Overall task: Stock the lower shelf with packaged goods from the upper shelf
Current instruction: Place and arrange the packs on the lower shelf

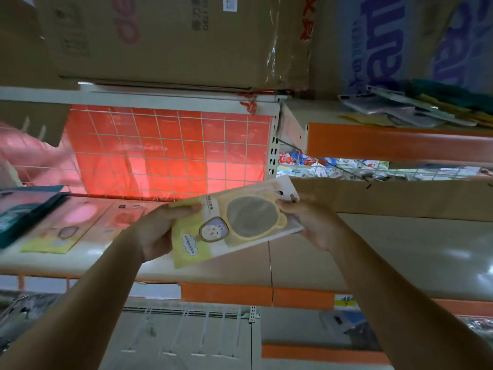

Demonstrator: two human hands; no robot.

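Pinching the pack between your left hand and right hand, each grip closed on one end, you hold its long axis across mid frame, over the shelf.

Both hands, left and right, grip a yellow packet above the white shelf.

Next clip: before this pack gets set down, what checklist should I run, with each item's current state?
1. Left hand grips flat yellow-and-white package with grey round window: ok.
2. Right hand grips its opposite edge: ok.
3. Bare space on white lower shelf: ok.
4. Package level: not ok, tilted.
5. Matches the yellow packs lying on that shelf: cannot tell, blurred.
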